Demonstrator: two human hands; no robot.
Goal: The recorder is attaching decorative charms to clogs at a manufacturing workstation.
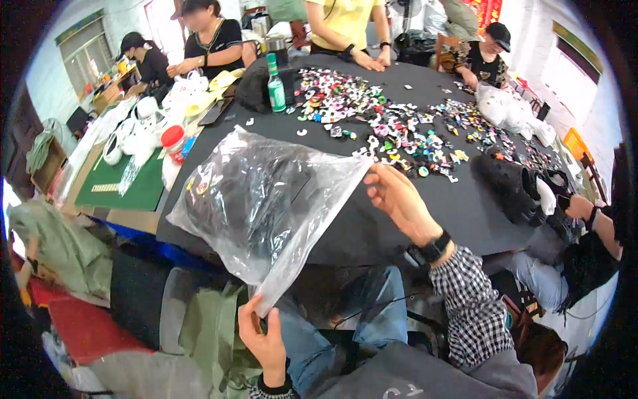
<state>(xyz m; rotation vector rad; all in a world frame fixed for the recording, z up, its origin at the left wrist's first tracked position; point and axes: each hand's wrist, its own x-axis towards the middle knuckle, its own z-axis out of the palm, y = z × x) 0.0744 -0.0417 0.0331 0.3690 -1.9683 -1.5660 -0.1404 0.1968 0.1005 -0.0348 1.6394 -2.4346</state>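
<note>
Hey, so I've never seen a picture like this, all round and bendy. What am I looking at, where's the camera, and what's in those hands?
There's no machine here, just a person's bare hands. The single picture comes from a wide fisheye camera worn on that person's head and looking down, which is why straight edges bend toward the rim.

The left hand, low in the picture, pinches one corner of a clear plastic bag. The right hand holds another corner, so the bag's edge stretches between them.

The dark table beyond carries a wide scatter of small colourful pieces and a green bottle. Other people are around the room, some at the table.
</note>
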